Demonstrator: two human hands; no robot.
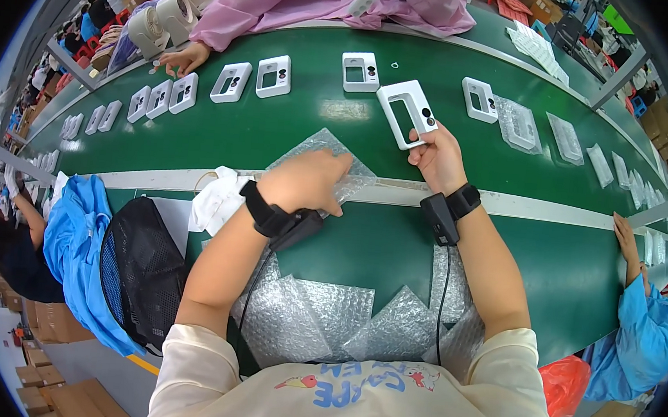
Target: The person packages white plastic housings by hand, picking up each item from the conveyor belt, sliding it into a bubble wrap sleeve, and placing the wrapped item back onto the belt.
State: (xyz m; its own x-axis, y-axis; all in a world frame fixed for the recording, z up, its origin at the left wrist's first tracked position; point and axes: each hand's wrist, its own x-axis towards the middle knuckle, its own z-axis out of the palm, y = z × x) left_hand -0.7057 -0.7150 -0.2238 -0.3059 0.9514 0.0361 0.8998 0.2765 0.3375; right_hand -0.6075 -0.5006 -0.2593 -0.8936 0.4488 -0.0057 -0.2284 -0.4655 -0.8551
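My right hand (438, 160) grips the lower right corner of a white plastic housing (395, 103) with a large rectangular opening and dark round parts on one side. It is held tilted over the green belt. A clear bubble-wrap bag (356, 180) lies under my left hand (309, 179), at the belt's near edge. The fingers of that hand are curled over the bag, hiding part of it. More bubble-wrap bags (334, 306) are spread on the table close to my body.
Several similar white housings (274, 76) stand along the belt (310, 116); those at right are in bubble wrap (518, 126). Opposite, a person in a pink sleeve (248, 2) reaches onto the belt. A white cloth (221, 200), black mesh bag (145, 264) and blue garment (80, 243) are at left.
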